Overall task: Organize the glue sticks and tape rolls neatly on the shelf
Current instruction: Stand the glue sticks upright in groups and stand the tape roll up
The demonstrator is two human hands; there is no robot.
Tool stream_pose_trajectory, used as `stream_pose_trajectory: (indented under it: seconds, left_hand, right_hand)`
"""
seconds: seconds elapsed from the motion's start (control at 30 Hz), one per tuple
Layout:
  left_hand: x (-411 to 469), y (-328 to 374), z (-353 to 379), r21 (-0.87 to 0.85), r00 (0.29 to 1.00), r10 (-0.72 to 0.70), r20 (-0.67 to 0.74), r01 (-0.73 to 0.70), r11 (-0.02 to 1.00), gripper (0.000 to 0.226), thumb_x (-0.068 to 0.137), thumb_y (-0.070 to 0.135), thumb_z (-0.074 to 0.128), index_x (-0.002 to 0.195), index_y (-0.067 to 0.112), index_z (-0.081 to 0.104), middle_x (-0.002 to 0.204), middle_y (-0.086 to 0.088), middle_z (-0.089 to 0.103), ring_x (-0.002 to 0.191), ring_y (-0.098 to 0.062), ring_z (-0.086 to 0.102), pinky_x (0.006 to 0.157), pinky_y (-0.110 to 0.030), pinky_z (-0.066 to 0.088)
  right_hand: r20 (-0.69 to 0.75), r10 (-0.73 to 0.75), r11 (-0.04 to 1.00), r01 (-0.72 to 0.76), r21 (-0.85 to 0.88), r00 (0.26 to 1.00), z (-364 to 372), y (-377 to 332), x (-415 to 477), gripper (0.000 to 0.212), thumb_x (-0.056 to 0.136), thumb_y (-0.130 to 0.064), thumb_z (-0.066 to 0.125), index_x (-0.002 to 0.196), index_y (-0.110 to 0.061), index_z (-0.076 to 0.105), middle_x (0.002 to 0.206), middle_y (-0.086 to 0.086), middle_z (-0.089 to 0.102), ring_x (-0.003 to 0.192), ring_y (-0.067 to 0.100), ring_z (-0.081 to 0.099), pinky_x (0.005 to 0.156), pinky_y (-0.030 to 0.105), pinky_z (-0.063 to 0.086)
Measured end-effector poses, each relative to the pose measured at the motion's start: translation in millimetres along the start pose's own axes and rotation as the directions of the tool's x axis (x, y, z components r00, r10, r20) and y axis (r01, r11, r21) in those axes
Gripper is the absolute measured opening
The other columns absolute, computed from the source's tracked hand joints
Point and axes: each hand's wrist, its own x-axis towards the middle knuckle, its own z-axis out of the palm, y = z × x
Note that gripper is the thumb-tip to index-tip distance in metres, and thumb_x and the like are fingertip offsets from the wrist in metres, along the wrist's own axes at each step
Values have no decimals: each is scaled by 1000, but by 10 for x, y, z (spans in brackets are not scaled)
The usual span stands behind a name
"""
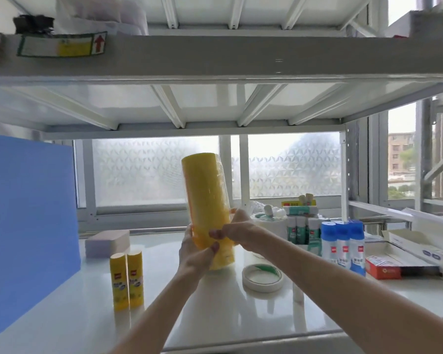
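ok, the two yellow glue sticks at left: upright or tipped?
Upright. Both yellow glue sticks stand on end, caps up, side by side on the shelf.

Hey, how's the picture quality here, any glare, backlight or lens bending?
Head view: the frosted window backlights the yellow tape stack; the glossy shelf surface mirrors window light; the wide lens slightly bows the upper shelf beam; the label up left is blurred.

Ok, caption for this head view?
Left hand and right hand grip a wrapped stack of yellow tape rolls at the white shelf, two yellow glue sticks standing to its left.
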Motion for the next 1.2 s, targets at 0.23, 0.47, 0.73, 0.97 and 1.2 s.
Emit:
stream_pose_trajectory:
  seconds: [0.23, 0.47, 0.73, 0.97, 1.2]
  left_hand:
    - [255, -69, 56, 83, 997, -10, 73, 4, 997, 75, 63, 12, 63, 132, 28, 40, 105, -6, 63, 100, -31, 62, 77, -40, 54]
    - [428, -125, 135, 33, 998, -6, 58, 4, 999, 92, 48, 6, 90, 122, 23, 37, 105, -2, 62, 98, -22, 62, 85, -39, 55]
    - [522, -167, 177, 110, 999, -6, -50, 11, 994, 78, 51, 28, 85, 117, 28, 43, 93, 5, 65, 90, -21, 67, 80, -36, 58]
    - [610, -347, 152, -40, 996, -76, 39, 77, 996, 107, 24, 18, 85, 122, 25, 40, 107, -5, 62, 98, -26, 66, 82, -46, 60]
    - [625, -363, 193, -133, 992, -128, 17, 129, 983, 101, 22, 30, 85, 115, 17, 47, 101, -10, 66, 90, -29, 70, 79, -44, 61]
  right_hand:
    - [82, -93, 995, 96, -25, 992, 124, 286, 378, 95, 36, -34, 90, 124, -16, 58, 115, 7, 66, 104, 23, 66, 91, 41, 57]
    - [-34, 34, 934, -20, 356, 999, 223, 39, 262, 77, 88, -74, 22, 148, -27, 31, 148, 2, 42, 135, 28, 41, 108, 46, 31]
    - [-127, -30, 943, 70, 325, 991, 491, 102, 281, 91, 69, -79, 55, 137, -21, 36, 130, 8, 53, 116, 30, 55, 105, 49, 41]
    - [-92, 189, 866, -121, 486, 978, 426, 236, 387, 94, 76, -86, 13, 140, -27, 48, 138, 9, 57, 125, 33, 53, 108, 52, 40]
    - [-192, 167, 889, -63, 454, 967, 714, 377, 505, 102, 66, -88, 5, 138, -27, 44, 134, 10, 57, 121, 32, 55, 108, 47, 38]
